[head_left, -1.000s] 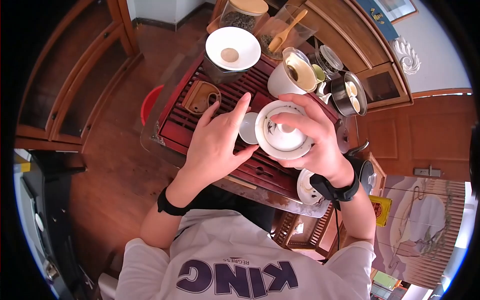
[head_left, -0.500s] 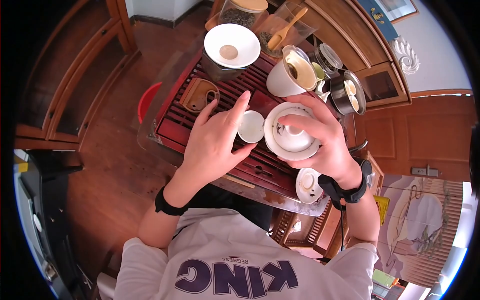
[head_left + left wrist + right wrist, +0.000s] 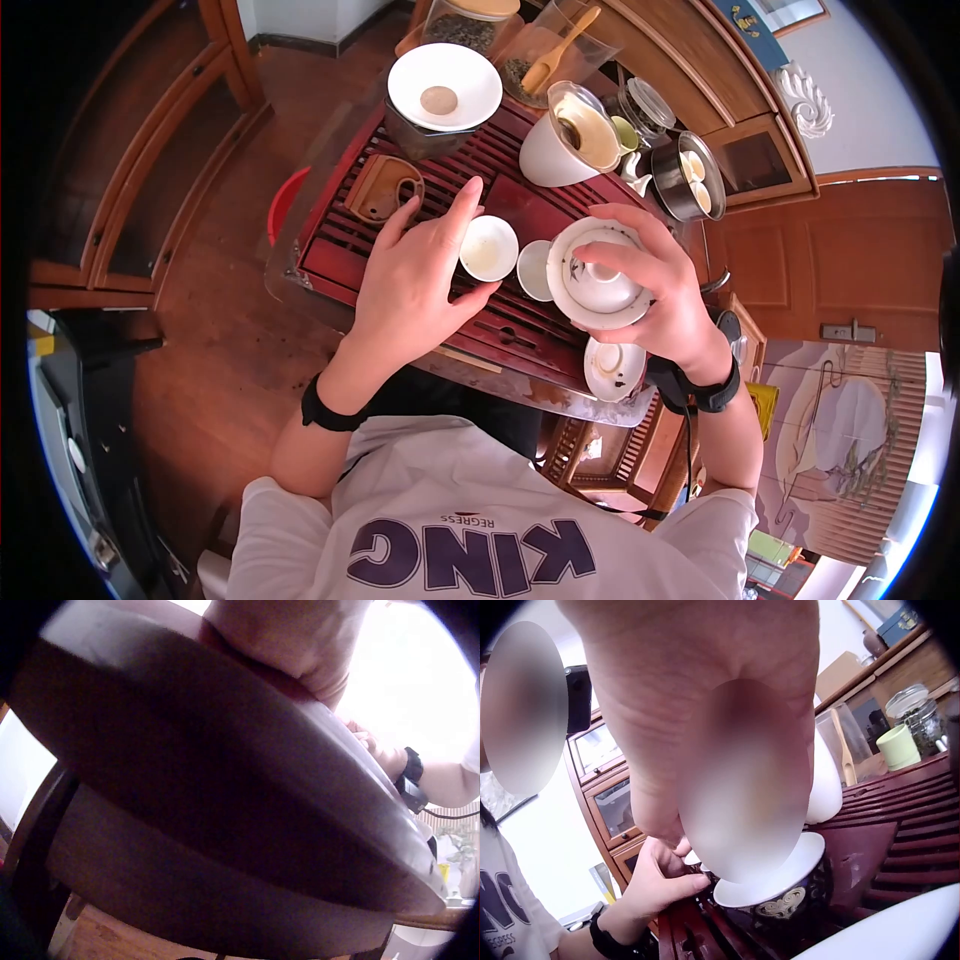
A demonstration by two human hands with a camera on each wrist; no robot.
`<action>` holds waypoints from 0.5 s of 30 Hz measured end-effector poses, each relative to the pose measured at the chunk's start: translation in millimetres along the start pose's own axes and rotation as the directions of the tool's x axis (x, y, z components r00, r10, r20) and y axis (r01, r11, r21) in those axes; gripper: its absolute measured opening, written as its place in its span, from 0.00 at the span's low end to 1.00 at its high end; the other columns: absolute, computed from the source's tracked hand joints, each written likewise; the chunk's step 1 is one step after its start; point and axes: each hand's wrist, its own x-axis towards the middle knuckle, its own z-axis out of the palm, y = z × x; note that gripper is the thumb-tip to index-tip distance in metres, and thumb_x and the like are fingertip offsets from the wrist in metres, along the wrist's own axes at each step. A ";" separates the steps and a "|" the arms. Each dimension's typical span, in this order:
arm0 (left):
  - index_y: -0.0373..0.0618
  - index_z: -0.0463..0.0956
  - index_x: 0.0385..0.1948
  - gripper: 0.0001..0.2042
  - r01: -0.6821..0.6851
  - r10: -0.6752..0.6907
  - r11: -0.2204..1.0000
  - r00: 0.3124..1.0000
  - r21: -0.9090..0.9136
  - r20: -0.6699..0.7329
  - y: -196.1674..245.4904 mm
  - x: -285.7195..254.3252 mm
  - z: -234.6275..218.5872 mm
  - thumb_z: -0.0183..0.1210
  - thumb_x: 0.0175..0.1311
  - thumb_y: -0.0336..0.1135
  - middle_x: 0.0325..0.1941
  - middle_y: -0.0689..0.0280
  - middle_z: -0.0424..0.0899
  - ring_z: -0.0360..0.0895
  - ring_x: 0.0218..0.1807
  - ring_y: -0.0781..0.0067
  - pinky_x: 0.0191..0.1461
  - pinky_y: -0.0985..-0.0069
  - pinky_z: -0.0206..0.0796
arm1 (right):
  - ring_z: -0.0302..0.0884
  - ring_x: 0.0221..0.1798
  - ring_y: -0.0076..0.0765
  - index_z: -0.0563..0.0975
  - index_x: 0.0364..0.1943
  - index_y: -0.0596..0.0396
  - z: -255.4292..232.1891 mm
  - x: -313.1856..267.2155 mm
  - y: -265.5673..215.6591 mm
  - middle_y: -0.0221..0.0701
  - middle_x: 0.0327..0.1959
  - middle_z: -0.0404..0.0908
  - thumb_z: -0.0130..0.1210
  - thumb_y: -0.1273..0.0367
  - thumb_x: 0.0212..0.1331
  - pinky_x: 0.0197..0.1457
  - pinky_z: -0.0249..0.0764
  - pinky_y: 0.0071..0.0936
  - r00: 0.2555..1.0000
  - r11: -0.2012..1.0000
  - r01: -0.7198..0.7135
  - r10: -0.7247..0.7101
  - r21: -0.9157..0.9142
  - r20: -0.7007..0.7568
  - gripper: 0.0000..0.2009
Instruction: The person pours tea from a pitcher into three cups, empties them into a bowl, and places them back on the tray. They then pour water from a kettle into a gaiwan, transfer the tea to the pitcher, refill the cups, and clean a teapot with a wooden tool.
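My right hand (image 3: 665,285) grips a white lidded gaiwan (image 3: 612,294) by its rim, one finger on the lid. It is held above the slatted red tea tray (image 3: 345,240), next to a small cup (image 3: 534,271). My left hand (image 3: 405,290) has thumb and a finger at opposite sides of another small cup (image 3: 488,256), which holds pale liquid, with its index finger stretched out past it. In the right wrist view, one patterned dark cup (image 3: 784,900) with a white inside stands below the right hand; a blurred patch hides the gaiwan.
A white saucer (image 3: 612,372) lies at the tray's near right. Further back stand a wooden holder (image 3: 380,190), a wide white bowl (image 3: 470,75), a white pitcher (image 3: 545,158), and a metal pot (image 3: 675,190) with small cups. The tray's thick edge (image 3: 247,772) fills the left wrist view.
My right hand has moved the gaiwan rightward, away from the cup at my left hand, and a second cup now shows between them. My left hand stays at its cup.
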 end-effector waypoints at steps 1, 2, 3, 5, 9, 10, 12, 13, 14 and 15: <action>0.43 0.52 0.74 0.50 -0.003 0.004 1.000 1.000 0.006 -0.003 0.0 0.3 -0.2 0.74 0.46 0.33 0.51 0.61 0.84 0.82 0.49 0.65 0.69 0.54 0.63 | 0.76 0.60 0.50 0.82 0.51 0.47 -0.7 -2.4 0.8 0.43 0.63 0.70 0.77 0.75 0.26 0.63 0.74 0.41 1.000 1.000 -0.001 0.001 0.000 -0.001 0.35; 0.43 0.52 0.74 0.50 -0.007 0.007 1.000 1.000 0.011 -0.006 0.1 0.1 -0.2 0.74 0.46 0.33 0.51 0.61 0.84 0.82 0.50 0.66 0.69 0.54 0.63 | 0.76 0.60 0.50 0.83 0.51 0.47 -1.5 -5.3 1.3 0.43 0.63 0.70 0.77 0.74 0.26 0.63 0.74 0.41 1.000 1.000 -0.012 0.012 -0.009 0.000 0.34; 0.43 0.52 0.74 0.50 -0.007 0.007 1.000 1.000 0.010 -0.005 -0.5 -0.3 -0.1 0.74 0.46 0.33 0.51 0.61 0.84 0.82 0.50 0.66 0.69 0.54 0.63 | 0.76 0.60 0.50 0.83 0.50 0.47 -2.5 -7.8 1.7 0.43 0.63 0.71 0.77 0.74 0.27 0.63 0.74 0.41 1.000 1.000 -0.023 0.023 -0.018 0.000 0.34; 0.39 0.51 0.73 0.50 -0.011 0.011 1.000 1.000 0.009 0.023 -2.2 -1.6 0.3 0.74 0.48 0.33 0.56 0.59 0.84 0.78 0.60 0.56 0.71 0.53 0.60 | 0.76 0.60 0.50 0.83 0.50 0.47 -4.5 -13.0 2.1 0.44 0.63 0.70 0.77 0.74 0.27 0.63 0.75 0.41 0.999 0.999 -0.036 0.036 -0.017 -0.001 0.34; 0.40 0.51 0.73 0.50 -0.006 0.005 1.000 1.000 0.016 0.029 -1.7 -1.3 -0.3 0.74 0.47 0.33 0.55 0.59 0.84 0.79 0.60 0.56 0.71 0.54 0.60 | 0.76 0.60 0.50 0.83 0.50 0.48 -8.5 -25.6 4.4 0.44 0.64 0.70 0.77 0.73 0.28 0.63 0.75 0.41 0.998 0.998 -0.055 0.055 -0.030 -0.007 0.33; 0.40 0.51 0.73 0.50 -0.003 0.003 1.000 1.000 0.018 0.029 -1.5 -1.3 -0.4 0.74 0.47 0.33 0.55 0.59 0.84 0.79 0.60 0.56 0.71 0.54 0.60 | 0.76 0.60 0.50 0.83 0.50 0.48 -10.0 -28.7 4.3 0.44 0.64 0.70 0.77 0.73 0.28 0.63 0.75 0.41 0.998 0.998 -0.056 0.056 -0.030 -0.008 0.33; 0.40 0.51 0.73 0.50 -0.002 0.001 1.000 1.000 0.018 0.030 -1.5 -1.5 -0.5 0.74 0.47 0.33 0.55 0.59 0.84 0.79 0.59 0.56 0.71 0.54 0.60 | 0.76 0.60 0.51 0.83 0.50 0.48 -12.9 -34.7 4.0 0.44 0.64 0.70 0.77 0.72 0.28 0.63 0.75 0.41 0.996 0.995 -0.088 0.088 -0.045 0.008 0.33; 0.40 0.51 0.73 0.50 -0.003 0.002 1.000 1.000 0.020 0.029 -1.7 -1.6 -0.4 0.74 0.47 0.33 0.55 0.59 0.84 0.79 0.59 0.56 0.71 0.54 0.60 | 0.76 0.60 0.51 0.83 0.50 0.48 -13.3 -37.3 3.5 0.44 0.64 0.70 0.77 0.72 0.28 0.63 0.75 0.41 0.996 0.995 -0.090 0.090 -0.045 0.006 0.33; 0.40 0.52 0.73 0.49 -0.004 0.003 1.000 1.000 0.021 0.026 -1.7 -1.4 -0.2 0.74 0.47 0.33 0.55 0.59 0.84 0.79 0.59 0.56 0.71 0.54 0.60 | 0.76 0.60 0.51 0.83 0.50 0.48 -13.8 -39.7 3.2 0.44 0.64 0.70 0.77 0.72 0.27 0.63 0.75 0.41 0.995 0.994 -0.100 0.100 -0.042 0.007 0.33; 0.40 0.52 0.73 0.49 -0.006 0.005 1.000 1.000 0.020 0.027 -1.2 -1.3 -0.2 0.74 0.47 0.33 0.55 0.59 0.84 0.79 0.59 0.56 0.71 0.54 0.60 | 0.76 0.60 0.52 0.83 0.50 0.48 -14.2 -42.1 2.8 0.44 0.64 0.70 0.77 0.73 0.27 0.63 0.75 0.42 0.994 0.993 -0.110 0.110 -0.039 0.008 0.33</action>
